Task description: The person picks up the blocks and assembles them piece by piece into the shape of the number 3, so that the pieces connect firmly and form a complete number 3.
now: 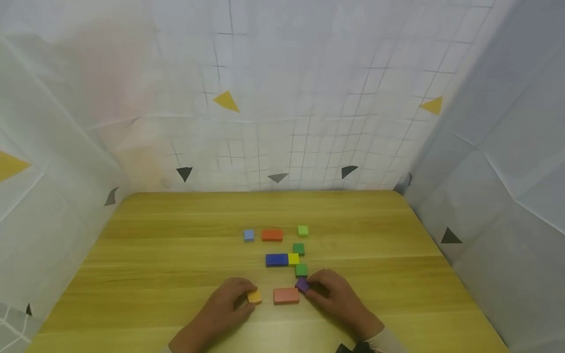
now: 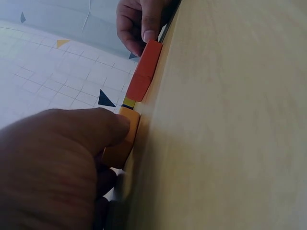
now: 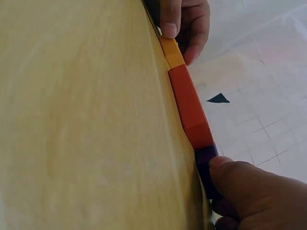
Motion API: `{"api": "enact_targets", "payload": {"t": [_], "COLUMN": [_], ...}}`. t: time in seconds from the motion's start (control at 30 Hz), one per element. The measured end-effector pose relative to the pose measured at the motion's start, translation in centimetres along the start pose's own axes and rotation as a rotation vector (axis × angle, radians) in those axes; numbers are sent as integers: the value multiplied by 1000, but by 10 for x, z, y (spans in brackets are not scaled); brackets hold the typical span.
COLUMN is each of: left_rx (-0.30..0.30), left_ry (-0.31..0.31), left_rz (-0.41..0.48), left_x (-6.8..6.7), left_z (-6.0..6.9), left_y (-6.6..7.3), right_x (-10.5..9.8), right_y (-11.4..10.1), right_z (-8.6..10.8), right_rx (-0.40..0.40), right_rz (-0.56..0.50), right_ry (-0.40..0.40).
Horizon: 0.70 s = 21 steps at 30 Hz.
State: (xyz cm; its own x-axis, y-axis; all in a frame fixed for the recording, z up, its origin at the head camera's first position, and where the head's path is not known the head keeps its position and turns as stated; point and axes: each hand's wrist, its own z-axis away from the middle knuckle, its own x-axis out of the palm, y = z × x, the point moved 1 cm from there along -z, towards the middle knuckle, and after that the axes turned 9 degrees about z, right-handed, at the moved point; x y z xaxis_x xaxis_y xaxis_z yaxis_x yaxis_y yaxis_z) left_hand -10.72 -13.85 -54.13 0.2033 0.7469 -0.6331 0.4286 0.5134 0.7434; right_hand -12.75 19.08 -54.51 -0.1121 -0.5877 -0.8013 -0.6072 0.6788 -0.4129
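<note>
My left hand (image 1: pixel 229 302) pinches a small orange-yellow block (image 1: pixel 254 296) between thumb and fingers, down at the tabletop. A longer salmon-red block (image 1: pixel 286 296) lies between my two hands, a short gap to the right of the orange-yellow one. On its other side my right hand (image 1: pixel 337 296) pinches a purple block (image 1: pixel 302 285), which sits turned at an angle near the salmon-red block's upper right corner. In the right wrist view the thumb presses the purple block (image 3: pixel 207 167). The left wrist view has the thumb on the orange-yellow block (image 2: pixel 122 139).
Beyond the hands lie a green block (image 1: pixel 301 270), a yellow block (image 1: pixel 293 260) against a long dark blue block (image 1: pixel 276 260), and a darker green block (image 1: pixel 298 249). Farther back are a light blue block (image 1: pixel 249 236), a red-orange block (image 1: pixel 272 236) and a lime block (image 1: pixel 302 231). White sheeting (image 1: pixel 273 98) surrounds the wooden table (image 1: pixel 176 245).
</note>
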Motion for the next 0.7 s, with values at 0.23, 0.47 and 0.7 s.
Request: {"api": "enact_targets", "payload": {"t": [0.23, 0.47, 0.7], "left_rx": [-34, -64, -39], "left_ry": [-9, -5, 26], "left_rz": [1, 11, 16], "left_x": [0, 0, 3], "left_z": [0, -1, -2], "left_y": [0, 1, 4], "right_x": [2, 3, 2], "right_y": [0, 2, 1], "right_z": [-2, -3, -2], "right_rx": [16, 19, 52], "right_rz": [16, 14, 16], "right_ry": [-15, -19, -34]}}
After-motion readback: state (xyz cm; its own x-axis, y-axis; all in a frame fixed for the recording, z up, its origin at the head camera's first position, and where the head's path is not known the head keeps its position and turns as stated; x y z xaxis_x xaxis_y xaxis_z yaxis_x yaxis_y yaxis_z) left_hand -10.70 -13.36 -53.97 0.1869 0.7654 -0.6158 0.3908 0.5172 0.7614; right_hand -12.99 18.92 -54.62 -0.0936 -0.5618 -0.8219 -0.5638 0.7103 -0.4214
